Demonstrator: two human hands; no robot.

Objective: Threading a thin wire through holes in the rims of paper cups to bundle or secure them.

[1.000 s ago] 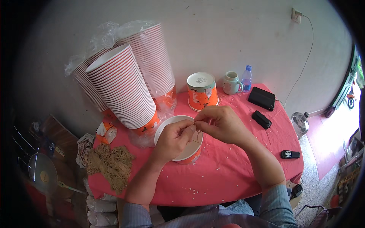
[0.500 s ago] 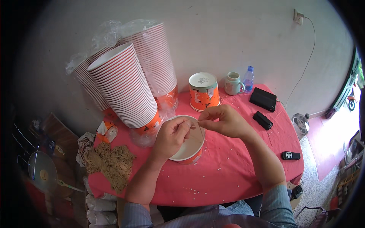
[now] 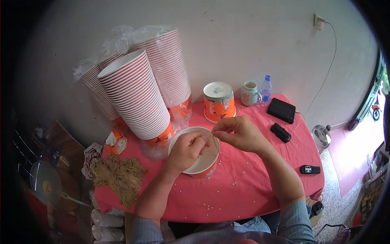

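Note:
Over an open paper bucket [image 3: 206,171] with a white inside and an orange outside, both my hands meet with bent, pinching fingers. A thin tan string [image 3: 219,149] runs between the fingertips, and a loose end hangs down over the bucket's rim. My left hand [image 3: 187,151] is closed in a pinch on the string at the left. From the right, my right hand [image 3: 241,135] pinches it between thumb and fingers. Exactly how the string is looped at the fingertips is too small to tell. A tangled bundle of tan string [image 3: 118,178] lies left of my left forearm.
Tall stacks of nested paper buckets [image 3: 136,95] lean at the back left, partly in clear plastic. An upturned bucket [image 3: 219,106], a mug [image 3: 249,94], a plastic bottle [image 3: 266,89], a black case [image 3: 281,110] and a remote [image 3: 310,169] stand or lie farther right. Small white bits dot the red cloth.
The whole view has shifted slightly, so things sit a little lower. My hands stay pinched on the string, the fingertips having moved only slightly.

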